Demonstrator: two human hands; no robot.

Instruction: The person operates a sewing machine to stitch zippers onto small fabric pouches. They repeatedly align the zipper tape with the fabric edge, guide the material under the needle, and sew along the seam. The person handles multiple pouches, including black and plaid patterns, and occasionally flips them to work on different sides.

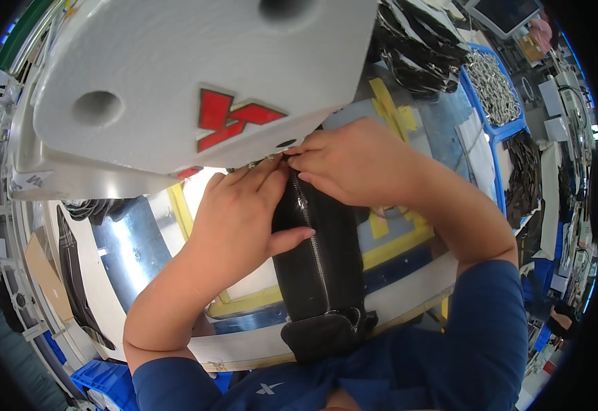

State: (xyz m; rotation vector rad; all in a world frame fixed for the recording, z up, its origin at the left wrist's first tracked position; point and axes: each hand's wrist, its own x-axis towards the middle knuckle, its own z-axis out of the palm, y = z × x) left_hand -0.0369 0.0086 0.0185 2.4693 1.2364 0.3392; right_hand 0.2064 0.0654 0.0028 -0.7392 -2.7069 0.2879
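The left hand [240, 209] lies spread, its thumb apart from the fingers and on the zip [318, 267] of the black cloth [340, 240], which runs across the table [388, 298] from under the machine [141, 68] toward the person. The right hand [353, 161] bends over the zip's far end, fingertips close together, though I cannot tell whether they pinch the cloth. To the right, a blue bin [513, 128] holds metal pieces [492, 85].
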